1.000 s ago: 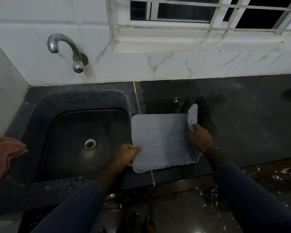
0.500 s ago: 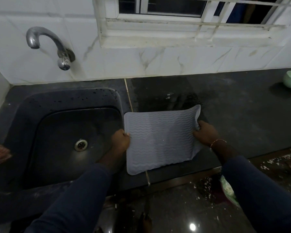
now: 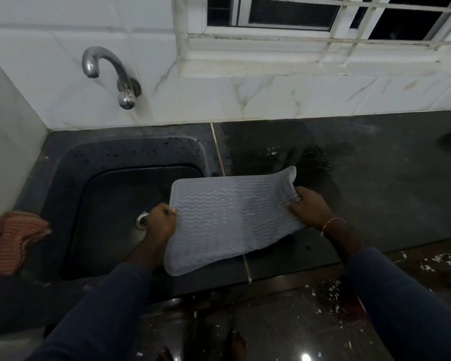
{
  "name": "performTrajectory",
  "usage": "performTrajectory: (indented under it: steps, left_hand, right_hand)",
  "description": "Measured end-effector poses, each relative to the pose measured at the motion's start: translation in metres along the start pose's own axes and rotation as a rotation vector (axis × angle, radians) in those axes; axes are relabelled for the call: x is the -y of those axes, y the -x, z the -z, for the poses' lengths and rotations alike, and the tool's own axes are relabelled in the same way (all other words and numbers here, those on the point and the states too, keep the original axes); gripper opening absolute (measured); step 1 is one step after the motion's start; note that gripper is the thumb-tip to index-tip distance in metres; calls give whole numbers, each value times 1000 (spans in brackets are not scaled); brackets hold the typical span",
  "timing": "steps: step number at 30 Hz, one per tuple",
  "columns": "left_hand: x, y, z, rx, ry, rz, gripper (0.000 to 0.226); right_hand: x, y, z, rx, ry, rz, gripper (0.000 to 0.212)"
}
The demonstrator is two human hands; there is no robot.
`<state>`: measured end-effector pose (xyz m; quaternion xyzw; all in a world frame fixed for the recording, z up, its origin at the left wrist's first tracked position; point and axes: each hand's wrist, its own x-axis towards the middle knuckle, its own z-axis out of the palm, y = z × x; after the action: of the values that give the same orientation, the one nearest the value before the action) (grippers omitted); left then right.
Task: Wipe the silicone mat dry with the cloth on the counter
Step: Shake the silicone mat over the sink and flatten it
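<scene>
The grey silicone mat (image 3: 229,217), ribbed with wavy lines and dotted with water drops, is held up off the dark counter (image 3: 375,178), tilted and partly over the sink. My left hand (image 3: 162,224) grips its left edge above the drain. My right hand (image 3: 310,208) grips its right edge, which curls upward. An orange striped cloth (image 3: 11,241) lies crumpled on the counter at the far left, away from both hands.
A black sink (image 3: 110,194) with a metal drain sits left of the mat. A chrome tap (image 3: 107,71) juts from the white tiled wall. A wet patch (image 3: 292,155) marks the counter behind the mat. A window is above; the floor lies below the counter edge.
Both hands have lifted the mat off the counter and carried it left toward the sink. The folded right corner has unrolled into a raised curl.
</scene>
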<state>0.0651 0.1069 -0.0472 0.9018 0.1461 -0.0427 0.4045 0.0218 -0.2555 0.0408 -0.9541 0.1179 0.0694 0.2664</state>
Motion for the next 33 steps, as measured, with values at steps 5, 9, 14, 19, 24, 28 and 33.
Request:
performTrajectory:
  steps: [5,9,14,19,24,28,33]
  left_hand:
    - [20,-9,35,72,-29,43,24]
    - [10,-15,60,301,-117,83,24]
    - [-47,-33,91,168,-348,-317,48]
    - [-143,-31,102,252,-444,-896,77]
    - [-164,-40,111,36,-542,-966,85]
    - [-167,-42,140,-23,-605,-1120,35]
    - [-171,-42,172,-24,-777,-1181,36]
  right_hand:
    - [42,4,-15,-56,-25,112,14]
    - [80,0,-7,-134,-76,156,12]
    - [126,-2,10,-147,-49,275,15]
    - [173,0,11,-135,12,438,25]
    - [212,-2,18,-145,49,536,27]
    - [227,-5,29,-113,111,581,27]
    - [247,-10,38,-37,219,555,21]
